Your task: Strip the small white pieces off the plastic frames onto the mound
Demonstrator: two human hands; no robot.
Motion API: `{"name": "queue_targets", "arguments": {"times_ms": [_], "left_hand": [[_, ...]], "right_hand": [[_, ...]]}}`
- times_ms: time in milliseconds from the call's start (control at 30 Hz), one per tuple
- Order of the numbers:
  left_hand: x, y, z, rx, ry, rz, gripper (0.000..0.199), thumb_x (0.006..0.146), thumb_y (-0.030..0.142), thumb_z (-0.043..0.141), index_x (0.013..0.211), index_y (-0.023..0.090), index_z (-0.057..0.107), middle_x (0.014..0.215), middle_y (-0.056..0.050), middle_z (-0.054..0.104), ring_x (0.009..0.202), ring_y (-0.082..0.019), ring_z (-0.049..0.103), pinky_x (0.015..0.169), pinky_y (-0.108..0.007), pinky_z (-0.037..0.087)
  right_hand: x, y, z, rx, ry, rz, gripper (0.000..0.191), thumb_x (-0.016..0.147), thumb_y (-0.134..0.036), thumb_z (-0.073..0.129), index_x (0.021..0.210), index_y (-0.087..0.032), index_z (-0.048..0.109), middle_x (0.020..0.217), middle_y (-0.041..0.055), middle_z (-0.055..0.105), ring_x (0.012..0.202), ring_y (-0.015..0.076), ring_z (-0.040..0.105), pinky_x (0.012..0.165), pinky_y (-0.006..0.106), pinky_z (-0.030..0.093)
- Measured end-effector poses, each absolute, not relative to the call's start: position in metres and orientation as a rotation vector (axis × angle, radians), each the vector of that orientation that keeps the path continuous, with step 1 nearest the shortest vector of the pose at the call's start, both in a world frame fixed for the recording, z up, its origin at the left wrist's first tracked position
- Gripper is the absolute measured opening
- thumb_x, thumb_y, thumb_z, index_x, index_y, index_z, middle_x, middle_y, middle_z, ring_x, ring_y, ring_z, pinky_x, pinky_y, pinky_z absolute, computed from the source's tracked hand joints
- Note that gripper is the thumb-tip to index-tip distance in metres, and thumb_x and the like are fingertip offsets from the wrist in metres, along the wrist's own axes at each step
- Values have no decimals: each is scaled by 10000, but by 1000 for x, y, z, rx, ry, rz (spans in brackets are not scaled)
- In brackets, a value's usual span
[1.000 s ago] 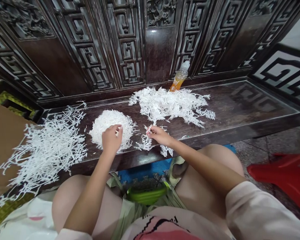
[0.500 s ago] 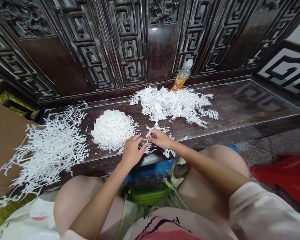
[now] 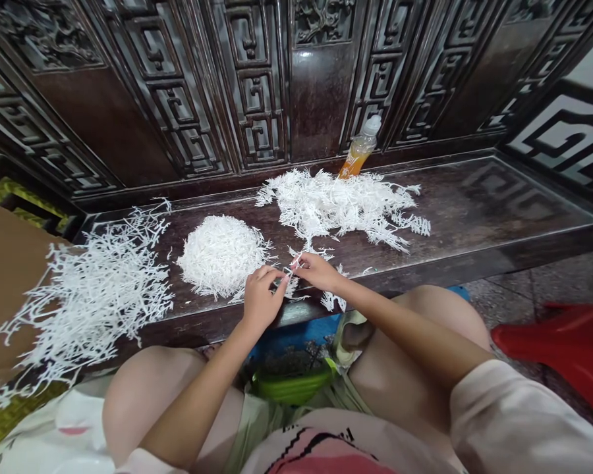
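"Left hand [image 3: 261,296] has come across from over that rounded mound of fine white bits [image 3: 222,253] since a second ago — it almost meets the right hand [image 3: 319,271] now. What have they got?"

"One slim white plastic-looking sprig [image 3: 287,270], over the front part of the dark wooden bench [image 3: 499,217]. Probably held two-handed to steady something that thin."

"How does it sit in the fingers?"

"At the very tips, bridging the small gap. Left thumb and forefinger pinch one side, right thumb and fingertips the other; whether the curled fingers touch it, I can't tell."

"And the loose white scraps [image 3: 332,299] by the right hand?"

"Kept within easy reach, I'd guess, like the mound. Behind lies the feathery white heap [image 3: 336,201], then a white-capped clear plastic bottle [image 3: 360,150] — and a tangled white branching pile [image 3: 109,283] off left."
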State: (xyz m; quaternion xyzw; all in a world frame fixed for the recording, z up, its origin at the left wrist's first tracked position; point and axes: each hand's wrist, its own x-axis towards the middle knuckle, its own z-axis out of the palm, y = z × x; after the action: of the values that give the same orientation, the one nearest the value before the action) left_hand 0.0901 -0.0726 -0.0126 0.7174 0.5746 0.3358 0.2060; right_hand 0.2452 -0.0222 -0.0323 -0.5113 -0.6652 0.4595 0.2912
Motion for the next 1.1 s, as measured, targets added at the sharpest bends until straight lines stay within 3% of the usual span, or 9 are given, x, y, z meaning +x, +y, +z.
{"name": "queue_targets", "arguments": {"times_ms": [167, 367, 533, 667, 800, 933, 1100], "left_hand": [[72, -60, 6, 1801, 1679, 1218, 201, 764, 337, 444, 735, 182, 569, 770, -25, 574, 762, -140, 523, 726, -262, 400], [5, -19, 1, 1535, 2180, 967, 266, 711, 330, 488, 938, 197, 523, 790, -22, 573, 702, -150, 538, 674, -278, 409], [-1, -13, -6, 1642, 2582, 860, 297, 712, 326, 491, 968, 183, 535, 1044, -121, 499, 983, -277, 462, 802, -408, 347], [33, -30, 1, 1987, 2168, 904, 272, 778, 345, 419, 957, 183, 546, 971, -90, 527, 936, -231, 481, 805, -367, 350], [67, -56, 0, 2331, 1516, 659, 320, 753, 417, 476, 1005, 227, 534, 943, -41, 558, 892, -191, 496, 771, -315, 359], [82, -69, -11, 2457, 1561, 580, 350, 733, 417, 509, 1030, 233, 529, 938, -55, 555, 900, -211, 484, 756, -329, 333], [82, -67, -16, 2468, 1663, 617, 244, 772, 298, 477, 993, 238, 564, 910, -57, 556, 861, -203, 484, 745, -334, 326]], "right_hand": [[248, -20, -34, -1430, -1677, 1271, 67, 663, -213, 521, 715, -172, 521, 730, 10, 572, 700, 133, 526, 670, 259, 397], [245, -21, -29, -1400, -1525, 1389, 87, 635, -201, 546, 711, -167, 521, 675, 1, 562, 632, 120, 522, 626, 256, 406], [243, -23, -21, -1353, -1390, 1477, 157, 595, -252, 618, 695, -149, 557, 684, 20, 595, 595, 107, 528, 616, 256, 415], [245, -23, -17, -1318, -1354, 1473, 203, 558, -301, 662, 656, -140, 586, 668, 31, 614, 579, 108, 535, 603, 254, 417], [245, -23, -16, -1315, -1343, 1472, 223, 550, -328, 671, 645, -139, 601, 644, 32, 620, 577, 116, 542, 585, 251, 414], [245, -24, -17, -1332, -1312, 1490, 236, 549, -345, 673, 633, -141, 590, 661, 44, 632, 602, 127, 559, 589, 252, 419], [245, -23, -22, -1333, -1403, 1482, 258, 569, -383, 656, 632, -150, 565, 659, 48, 631, 619, 140, 569, 592, 255, 420]]}}
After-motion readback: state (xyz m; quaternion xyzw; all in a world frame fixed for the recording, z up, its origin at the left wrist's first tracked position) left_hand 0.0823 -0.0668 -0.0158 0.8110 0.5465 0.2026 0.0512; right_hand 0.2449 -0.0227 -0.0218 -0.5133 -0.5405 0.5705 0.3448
